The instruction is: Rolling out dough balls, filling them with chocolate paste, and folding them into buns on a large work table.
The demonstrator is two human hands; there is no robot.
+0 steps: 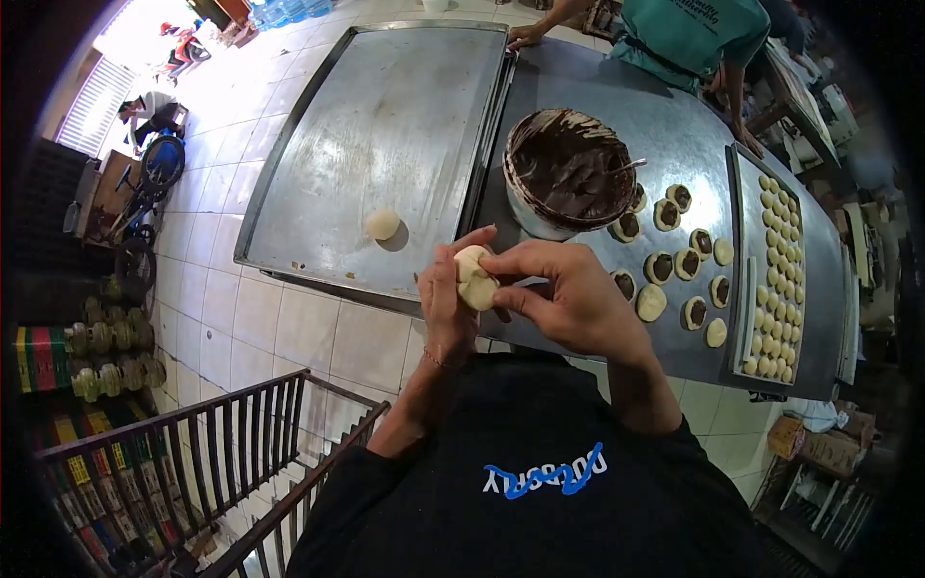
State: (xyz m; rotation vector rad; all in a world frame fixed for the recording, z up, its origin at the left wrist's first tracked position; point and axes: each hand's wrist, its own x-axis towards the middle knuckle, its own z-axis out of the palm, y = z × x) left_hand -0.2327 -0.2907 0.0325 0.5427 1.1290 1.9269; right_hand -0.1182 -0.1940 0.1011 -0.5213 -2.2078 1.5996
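Observation:
A pale piece of dough [474,277] is held between my two hands, over the near edge of the metal table. My left hand [445,303] cups it from the left, fingers closed round it. From the right, my right hand [568,294] pinches its gathered edge with thumb and forefinger. One smooth dough ball [383,225] rests on the large metal baking tray [385,125] to the left. Beyond my right hand stands a bucket of dark brown filling [570,173] with a spoon handle [631,166] leaning out. Flattened dough rounds [659,268], several topped with filling, lie right of it.
A tray of small dough balls [780,279] sits at the table's right. Across the metal table [549,82], a person in a green shirt [689,39] rests hands on its edge. At lower left is a dark railing [202,414]; a bicycle [154,173] and another person [152,111] are farther left.

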